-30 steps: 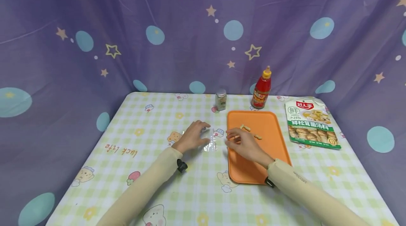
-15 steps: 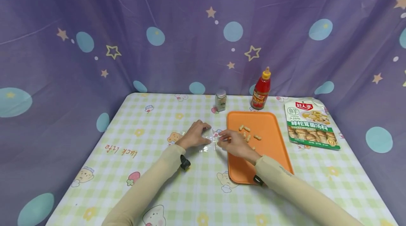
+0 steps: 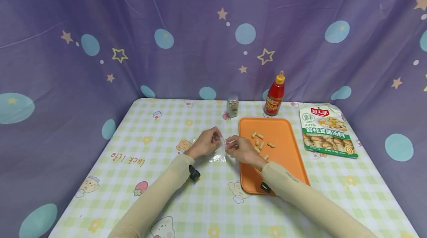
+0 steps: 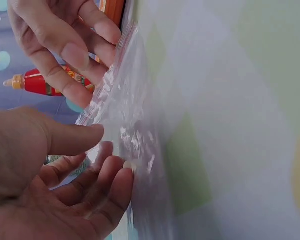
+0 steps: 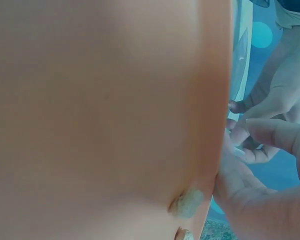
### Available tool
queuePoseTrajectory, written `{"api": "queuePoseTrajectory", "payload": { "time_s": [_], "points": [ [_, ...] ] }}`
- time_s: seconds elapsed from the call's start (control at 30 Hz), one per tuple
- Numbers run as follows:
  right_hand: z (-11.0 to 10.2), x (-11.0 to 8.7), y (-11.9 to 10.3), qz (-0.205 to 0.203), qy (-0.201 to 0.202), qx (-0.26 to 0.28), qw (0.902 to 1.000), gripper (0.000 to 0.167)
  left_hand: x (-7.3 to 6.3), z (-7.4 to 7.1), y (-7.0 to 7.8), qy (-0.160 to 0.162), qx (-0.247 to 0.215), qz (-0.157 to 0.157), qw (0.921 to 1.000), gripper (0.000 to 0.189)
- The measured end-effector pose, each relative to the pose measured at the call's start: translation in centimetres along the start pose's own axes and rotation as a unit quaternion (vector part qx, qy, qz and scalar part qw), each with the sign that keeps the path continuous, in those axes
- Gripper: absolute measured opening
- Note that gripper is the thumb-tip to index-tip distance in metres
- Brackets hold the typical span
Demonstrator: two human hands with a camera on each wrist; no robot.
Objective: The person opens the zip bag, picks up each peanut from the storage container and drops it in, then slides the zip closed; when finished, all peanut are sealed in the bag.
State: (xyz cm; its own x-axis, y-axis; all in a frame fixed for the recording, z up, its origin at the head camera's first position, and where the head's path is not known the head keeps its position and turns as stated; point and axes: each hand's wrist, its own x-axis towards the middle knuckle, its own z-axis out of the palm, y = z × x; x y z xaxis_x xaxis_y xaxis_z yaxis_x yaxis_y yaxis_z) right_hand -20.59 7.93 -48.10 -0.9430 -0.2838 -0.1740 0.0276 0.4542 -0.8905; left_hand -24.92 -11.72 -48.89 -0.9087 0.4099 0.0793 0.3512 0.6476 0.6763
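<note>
A clear plastic zip bag [image 3: 218, 155] lies low over the tablecloth, left of the orange tray [image 3: 280, 130]. My left hand [image 3: 206, 143] pinches its opening edge between thumb and fingers; the left wrist view shows the clear film [image 4: 135, 120] bunched and shiny there. From the other side my right hand [image 3: 245, 152] holds the same edge with its fingertips, its forearm crossing the tray. Several peanuts in their shells [image 3: 271, 145] are scattered on the tray, and one peanut [image 5: 187, 203] shows near the tray wall in the right wrist view.
Behind the hands stands a small spice jar [image 3: 232, 106] with a metal lid. A red sauce bottle [image 3: 274, 99] with a yellow cap is at the tray's far edge. To the right lies a mushroom soup packet [image 3: 328, 130]. A checked cloth [image 3: 160, 178] covers the table.
My right hand has moved left from over the tray to the bag's edge, uncovering more peanuts. My left fingers have closed on the bag, and its edge is now lifted.
</note>
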Motion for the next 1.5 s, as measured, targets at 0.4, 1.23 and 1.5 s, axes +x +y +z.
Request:
{"api": "queuePoseTrajectory", "payload": {
  "time_s": [0.4, 1.23, 1.5],
  "points": [
    [0.4, 1.1, 0.3, 0.01, 0.023, 0.019, 0.9995, 0.024, -0.4, -0.3, 0.2, 0.019, -0.022, 0.014, 0.9995, 0.012],
    [0.4, 0.7, 0.0, 0.025, 0.046, 0.06, 0.9969, 0.021, -2.4, -0.1, 2.5, 0.048, -0.059, -0.067, 0.9948, 0.02],
    [0.5, 0.8, -0.1, 0.018, 0.039, 0.075, 0.9962, 0.021, -2.5, 0.1, 2.9, 0.027, -0.091, -0.082, 0.9921, 0.017]
  ]
}}
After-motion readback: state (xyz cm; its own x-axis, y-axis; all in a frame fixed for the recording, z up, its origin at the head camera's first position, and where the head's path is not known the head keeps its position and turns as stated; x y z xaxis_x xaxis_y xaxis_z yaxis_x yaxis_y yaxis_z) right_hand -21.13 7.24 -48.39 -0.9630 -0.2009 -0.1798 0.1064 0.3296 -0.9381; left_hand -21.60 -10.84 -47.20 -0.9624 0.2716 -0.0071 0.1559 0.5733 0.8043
